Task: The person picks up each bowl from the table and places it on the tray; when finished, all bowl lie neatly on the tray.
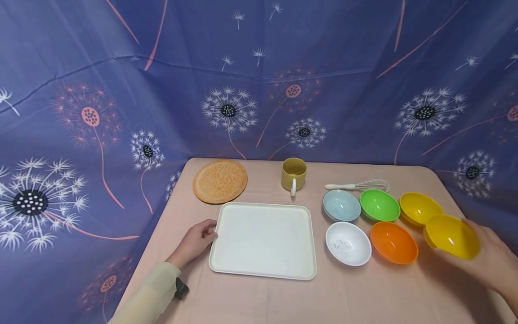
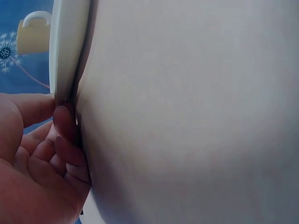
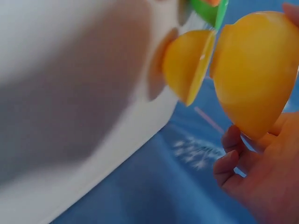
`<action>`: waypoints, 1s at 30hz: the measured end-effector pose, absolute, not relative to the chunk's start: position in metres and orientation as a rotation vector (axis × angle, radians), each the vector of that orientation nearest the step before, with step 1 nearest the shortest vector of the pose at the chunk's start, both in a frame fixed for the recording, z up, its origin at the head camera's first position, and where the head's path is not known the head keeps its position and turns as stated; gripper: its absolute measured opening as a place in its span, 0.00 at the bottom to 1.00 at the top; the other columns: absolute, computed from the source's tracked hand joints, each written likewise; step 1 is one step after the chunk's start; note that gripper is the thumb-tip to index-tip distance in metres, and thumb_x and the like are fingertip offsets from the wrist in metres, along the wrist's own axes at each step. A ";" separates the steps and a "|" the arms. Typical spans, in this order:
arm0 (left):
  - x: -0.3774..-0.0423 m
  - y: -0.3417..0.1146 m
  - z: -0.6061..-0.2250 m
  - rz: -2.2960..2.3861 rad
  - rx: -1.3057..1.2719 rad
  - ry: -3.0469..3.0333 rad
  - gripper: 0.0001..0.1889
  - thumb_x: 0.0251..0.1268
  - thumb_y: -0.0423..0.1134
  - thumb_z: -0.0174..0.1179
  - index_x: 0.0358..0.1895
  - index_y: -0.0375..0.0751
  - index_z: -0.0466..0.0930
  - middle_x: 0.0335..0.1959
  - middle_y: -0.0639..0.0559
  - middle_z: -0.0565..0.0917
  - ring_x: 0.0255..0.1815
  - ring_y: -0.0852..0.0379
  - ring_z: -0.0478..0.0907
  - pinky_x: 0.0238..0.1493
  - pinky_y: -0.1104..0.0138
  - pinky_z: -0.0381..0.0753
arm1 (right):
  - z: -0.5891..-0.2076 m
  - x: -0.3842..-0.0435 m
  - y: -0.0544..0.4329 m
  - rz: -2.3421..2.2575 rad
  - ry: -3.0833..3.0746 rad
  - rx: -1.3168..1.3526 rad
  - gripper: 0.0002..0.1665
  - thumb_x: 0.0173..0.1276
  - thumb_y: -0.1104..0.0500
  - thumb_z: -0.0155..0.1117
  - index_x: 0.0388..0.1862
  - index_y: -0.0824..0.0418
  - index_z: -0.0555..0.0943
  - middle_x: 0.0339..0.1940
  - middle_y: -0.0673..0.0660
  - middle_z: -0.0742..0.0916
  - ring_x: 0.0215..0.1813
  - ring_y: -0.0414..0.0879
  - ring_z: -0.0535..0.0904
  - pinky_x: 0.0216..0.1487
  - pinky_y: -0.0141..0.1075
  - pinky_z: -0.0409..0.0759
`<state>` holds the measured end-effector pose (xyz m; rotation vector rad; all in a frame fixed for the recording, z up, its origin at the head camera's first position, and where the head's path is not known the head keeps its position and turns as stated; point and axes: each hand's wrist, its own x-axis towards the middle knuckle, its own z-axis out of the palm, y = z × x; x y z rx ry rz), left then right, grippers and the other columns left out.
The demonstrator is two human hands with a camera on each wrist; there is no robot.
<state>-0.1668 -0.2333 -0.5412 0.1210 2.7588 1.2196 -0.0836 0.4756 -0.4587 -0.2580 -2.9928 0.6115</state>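
My left hand pinches the left rim of a white rectangular tray. In the left wrist view the thumb lies on the tray's edge and curled fingertips are tucked at its underside. On the far right, my right hand holds a yellow bowl by its sides, thumb and fingers spread around it. The right wrist view shows this bowl raised off the table. A second yellow bowl stands just beyond it, and an orange bowl is to its left.
A light blue bowl, a green bowl and a white bowl stand right of the tray. Behind them lies a whisk. A mustard-yellow mug and a round orange-patterned mat are at the back.
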 end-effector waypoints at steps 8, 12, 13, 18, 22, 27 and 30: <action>-0.165 -0.233 -0.540 1.236 0.095 2.746 0.17 0.71 0.33 0.66 0.61 0.40 0.83 0.31 0.54 0.75 0.30 0.58 0.71 0.32 0.67 0.69 | -0.435 -0.094 0.438 0.575 -2.992 -0.133 0.63 0.55 0.31 0.80 0.74 0.70 0.65 0.58 0.75 0.75 0.51 0.70 0.72 0.38 0.69 0.71; -0.164 -0.233 -0.540 1.244 0.099 2.742 0.17 0.71 0.33 0.66 0.61 0.40 0.84 0.30 0.55 0.75 0.30 0.58 0.70 0.33 0.66 0.69 | -0.431 -0.101 0.418 0.579 -2.960 -0.078 0.69 0.55 0.32 0.80 0.80 0.69 0.58 0.67 0.78 0.68 0.58 0.75 0.67 0.43 0.75 0.65; -0.164 -0.233 -0.540 1.240 0.103 2.743 0.17 0.71 0.33 0.66 0.61 0.40 0.83 0.30 0.55 0.75 0.30 0.58 0.70 0.33 0.66 0.69 | -0.430 -0.104 0.413 0.599 -2.935 -0.031 0.67 0.54 0.33 0.81 0.80 0.68 0.61 0.67 0.77 0.70 0.58 0.74 0.67 0.45 0.73 0.65; -0.165 -0.233 -0.541 1.227 0.110 2.748 0.17 0.71 0.33 0.66 0.61 0.40 0.83 0.30 0.55 0.74 0.31 0.58 0.70 0.33 0.65 0.70 | -0.423 -0.120 0.388 0.630 -2.904 0.125 0.62 0.51 0.36 0.84 0.74 0.69 0.66 0.63 0.74 0.74 0.57 0.71 0.69 0.48 0.69 0.66; -0.166 -0.234 -0.542 1.219 0.101 2.753 0.18 0.71 0.34 0.66 0.61 0.40 0.83 0.30 0.55 0.75 0.30 0.58 0.71 0.33 0.65 0.70 | -0.419 -0.130 0.364 0.600 -2.975 0.141 0.69 0.52 0.31 0.82 0.78 0.70 0.61 0.66 0.75 0.72 0.58 0.72 0.70 0.48 0.73 0.70; -0.168 -0.235 -0.544 1.212 0.089 2.754 0.18 0.71 0.35 0.66 0.62 0.41 0.83 0.31 0.55 0.75 0.31 0.58 0.71 0.33 0.65 0.71 | -0.416 -0.141 0.330 0.632 -3.010 0.214 0.73 0.50 0.27 0.80 0.81 0.65 0.58 0.70 0.73 0.71 0.62 0.72 0.71 0.52 0.75 0.70; -0.169 -0.235 -0.545 1.213 0.091 2.754 0.19 0.71 0.35 0.66 0.63 0.41 0.83 0.31 0.55 0.75 0.31 0.58 0.72 0.33 0.65 0.71 | -0.414 -0.148 0.308 0.611 -2.993 0.280 0.72 0.50 0.26 0.79 0.81 0.64 0.60 0.72 0.71 0.72 0.64 0.71 0.72 0.55 0.75 0.70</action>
